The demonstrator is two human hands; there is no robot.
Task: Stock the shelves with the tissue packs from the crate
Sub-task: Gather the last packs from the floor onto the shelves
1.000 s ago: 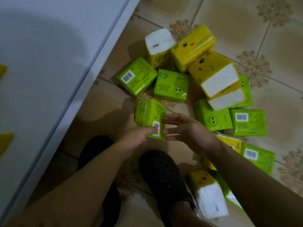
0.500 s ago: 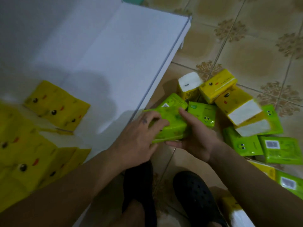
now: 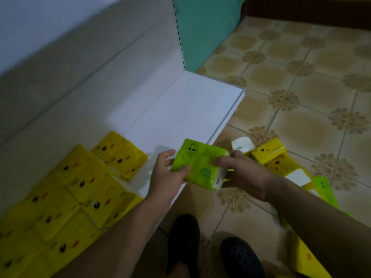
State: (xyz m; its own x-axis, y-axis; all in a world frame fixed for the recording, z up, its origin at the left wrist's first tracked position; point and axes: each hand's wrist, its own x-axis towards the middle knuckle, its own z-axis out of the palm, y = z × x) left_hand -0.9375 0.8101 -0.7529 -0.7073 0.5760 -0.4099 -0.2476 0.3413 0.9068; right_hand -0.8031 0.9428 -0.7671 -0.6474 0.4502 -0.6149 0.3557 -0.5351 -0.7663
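Note:
Both hands hold one green tissue pack with a cartoon face, just above the front edge of the white bottom shelf. My left hand grips its left end, thumb on top. My right hand grips its right end, fingers over the top. Several yellow tissue packs with faces lie in rows on the shelf's left part. More yellow packs and green packs lie on the floor to the right. No crate is in view.
The shelf's white back panel rises at the left, with a teal side panel at its far end. Patterned floor tiles spread to the right. My two dark shoes stand on the floor below the hands.
The green pack has been lifted from the floor pile and carried left and up over the shelf's edge. My view has swung up, showing more of the shelf.

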